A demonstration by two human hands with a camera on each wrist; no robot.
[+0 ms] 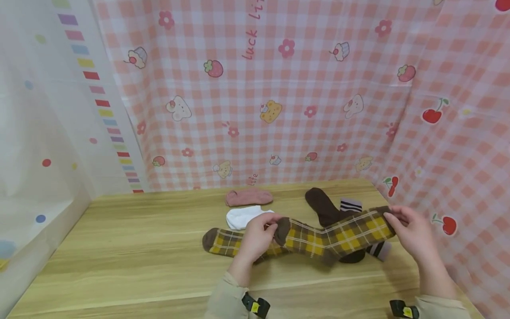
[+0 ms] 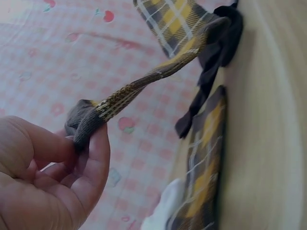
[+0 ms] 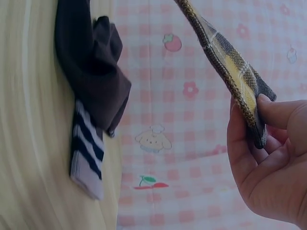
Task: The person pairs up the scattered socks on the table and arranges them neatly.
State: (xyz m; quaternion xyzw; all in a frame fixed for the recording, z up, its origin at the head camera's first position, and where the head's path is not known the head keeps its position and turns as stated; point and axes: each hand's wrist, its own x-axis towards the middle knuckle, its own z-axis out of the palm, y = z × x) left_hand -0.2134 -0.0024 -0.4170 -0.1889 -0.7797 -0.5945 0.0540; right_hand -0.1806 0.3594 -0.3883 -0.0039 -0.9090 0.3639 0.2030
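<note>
A yellow and brown plaid sock (image 1: 350, 232) is stretched between my two hands above the table. My left hand (image 1: 256, 237) pinches its dark toe end between thumb and fingers, seen close in the left wrist view. At the other end, my right hand (image 1: 412, 230) pinches the brown cuff. A second plaid sock (image 1: 227, 241) lies on the table, partly hidden behind my left hand and wrist. Below and behind the held sock lie a dark brown sock (image 1: 322, 206) and a grey sock with black stripes (image 3: 86, 148), both partly covered.
A white sock (image 1: 241, 217) and a pink sock (image 1: 249, 197) lie toward the back of the wooden table (image 1: 131, 261). A pink checked cloth (image 1: 247, 110) hangs behind the table and along its right side. A white dotted cloth (image 1: 48, 124) hangs at the left.
</note>
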